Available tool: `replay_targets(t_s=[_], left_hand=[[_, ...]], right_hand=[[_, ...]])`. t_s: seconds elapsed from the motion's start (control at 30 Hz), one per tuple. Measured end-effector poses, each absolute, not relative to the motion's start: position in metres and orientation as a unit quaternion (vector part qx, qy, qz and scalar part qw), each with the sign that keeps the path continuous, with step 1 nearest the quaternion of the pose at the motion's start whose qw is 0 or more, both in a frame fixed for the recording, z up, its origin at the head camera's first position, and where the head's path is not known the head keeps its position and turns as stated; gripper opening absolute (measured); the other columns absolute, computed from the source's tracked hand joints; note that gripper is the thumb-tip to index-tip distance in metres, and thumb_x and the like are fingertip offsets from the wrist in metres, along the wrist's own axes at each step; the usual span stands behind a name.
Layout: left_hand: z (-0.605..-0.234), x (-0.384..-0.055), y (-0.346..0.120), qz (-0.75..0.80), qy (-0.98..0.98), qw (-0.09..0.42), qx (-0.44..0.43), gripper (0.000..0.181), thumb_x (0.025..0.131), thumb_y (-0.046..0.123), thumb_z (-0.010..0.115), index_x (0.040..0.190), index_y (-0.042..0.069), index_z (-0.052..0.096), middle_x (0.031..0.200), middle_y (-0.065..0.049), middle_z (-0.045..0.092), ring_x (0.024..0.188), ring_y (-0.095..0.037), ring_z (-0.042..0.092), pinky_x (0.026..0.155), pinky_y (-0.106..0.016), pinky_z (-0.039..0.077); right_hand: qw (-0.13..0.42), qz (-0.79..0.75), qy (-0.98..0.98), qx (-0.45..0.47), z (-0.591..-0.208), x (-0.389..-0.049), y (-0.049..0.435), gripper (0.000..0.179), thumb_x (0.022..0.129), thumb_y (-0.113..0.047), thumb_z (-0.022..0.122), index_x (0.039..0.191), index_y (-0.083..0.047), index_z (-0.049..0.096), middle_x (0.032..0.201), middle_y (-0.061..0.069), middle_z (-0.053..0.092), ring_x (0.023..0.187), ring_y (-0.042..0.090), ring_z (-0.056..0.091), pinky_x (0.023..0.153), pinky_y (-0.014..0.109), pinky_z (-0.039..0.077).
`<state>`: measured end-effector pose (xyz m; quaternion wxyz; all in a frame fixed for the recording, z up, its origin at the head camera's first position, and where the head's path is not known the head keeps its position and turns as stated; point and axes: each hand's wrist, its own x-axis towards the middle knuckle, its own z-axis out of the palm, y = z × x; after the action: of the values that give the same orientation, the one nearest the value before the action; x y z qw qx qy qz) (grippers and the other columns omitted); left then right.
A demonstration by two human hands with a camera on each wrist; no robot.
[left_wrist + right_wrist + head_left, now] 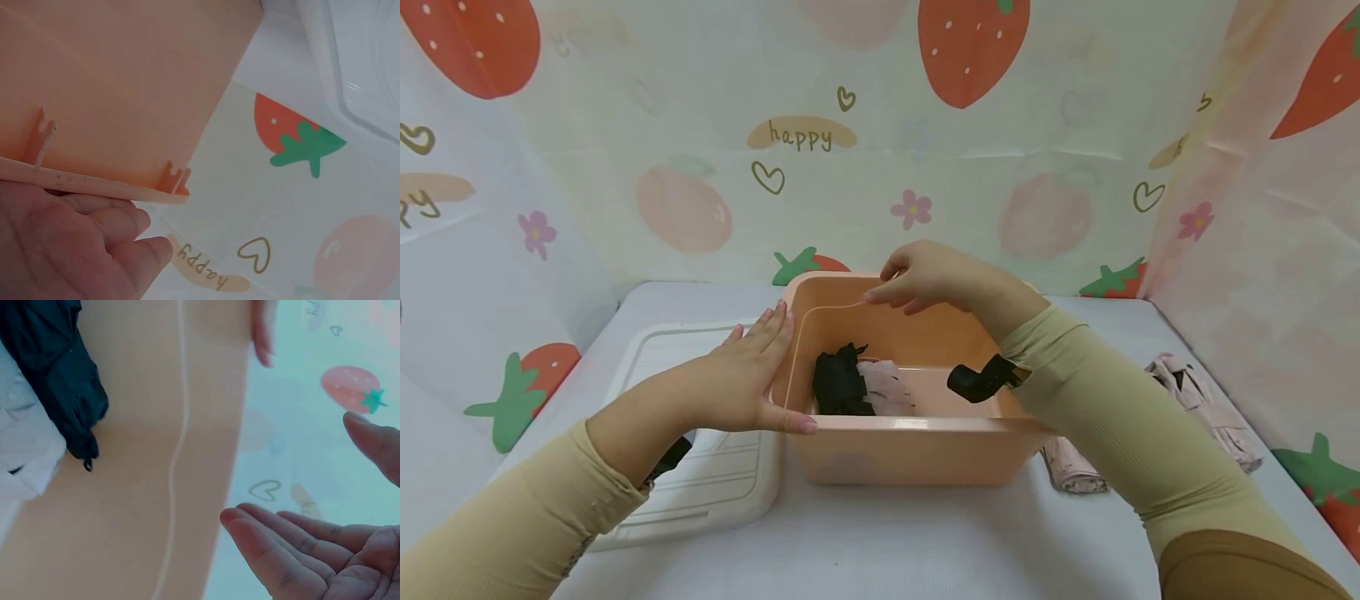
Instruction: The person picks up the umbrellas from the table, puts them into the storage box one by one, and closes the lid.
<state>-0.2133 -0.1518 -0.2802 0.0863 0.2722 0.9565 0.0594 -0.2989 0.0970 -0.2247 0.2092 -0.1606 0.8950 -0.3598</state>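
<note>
A peach plastic storage bin [910,458] stands lidless on the table. My left hand [730,379] rests on its left rim, fingers straight; in the left wrist view they lie against the rim's edge [94,185]. Over the back of the bin hovers my right hand [936,275], thumb and fingers apart with nothing between them, as the right wrist view [331,556] also shows. Inside, at the left end, a rolled black fabric bundle [841,382] sits beside a pale pink folded cloth [886,387].
To the left of the bin lies a white ribbed lid [730,483], partly under my left arm. On the right are a folded pink cloth [1075,467] and another pink folded garment [1210,408]. A strawberry-print curtain [850,192] encloses the table's back and sides.
</note>
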Motion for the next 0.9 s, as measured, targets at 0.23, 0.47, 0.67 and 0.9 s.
replay_targets(t_s=[0.23,0.47,0.67,0.9], left_hand=[[-0.279,-0.213,-0.152,0.06,0.956,0.085,0.274,0.133,0.059,0.089,0.041,0.144,-0.003,-0.003,0.151,-0.019,-0.01,0.138,-0.032,-0.007,0.108,-0.055,0.005],[-0.278,-0.212,-0.151,0.061,0.956,0.085,0.274,0.133,0.058,0.089,0.041,0.144,-0.003,-0.003,0.151,-0.018,-0.01,0.138,-0.032,-0.007,0.108,-0.055,0.004],[-0.277,-0.211,-0.151,0.062,0.957,0.088,0.27,0.133,0.059,0.089,0.041,0.144,-0.003,-0.003,0.151,-0.019,-0.01,0.138,-0.032,-0.007,0.108,-0.055,0.004],[-0.277,-0.211,-0.151,0.065,0.956,0.089,0.273,0.132,0.06,0.088,0.042,0.144,-0.004,-0.003,0.151,-0.019,-0.009,0.138,-0.032,-0.007,0.108,-0.055,0.004]], right_hand=[[0.181,-0.397,0.884,-0.166,-0.213,-0.294,0.123,0.051,0.083,-0.027,0.068,0.123,0.0,0.049,0.118,0.012,0.055,0.103,0.024,0.059,0.084,0.035,0.05],[0.159,-0.404,0.885,-0.171,-0.205,-0.286,0.16,0.054,0.084,-0.026,0.066,0.127,-0.001,0.045,0.119,0.014,0.055,0.108,0.027,0.056,0.091,0.036,0.046],[0.143,-0.425,0.877,-0.175,-0.198,-0.279,0.198,0.053,0.088,-0.021,0.062,0.13,0.002,0.041,0.123,0.02,0.053,0.113,0.032,0.052,0.094,0.038,0.043],[0.113,-0.418,0.89,-0.141,-0.199,-0.271,0.24,0.057,0.087,-0.031,0.062,0.131,-0.001,0.04,0.124,0.018,0.052,0.11,0.025,0.056,0.094,0.037,0.043]])
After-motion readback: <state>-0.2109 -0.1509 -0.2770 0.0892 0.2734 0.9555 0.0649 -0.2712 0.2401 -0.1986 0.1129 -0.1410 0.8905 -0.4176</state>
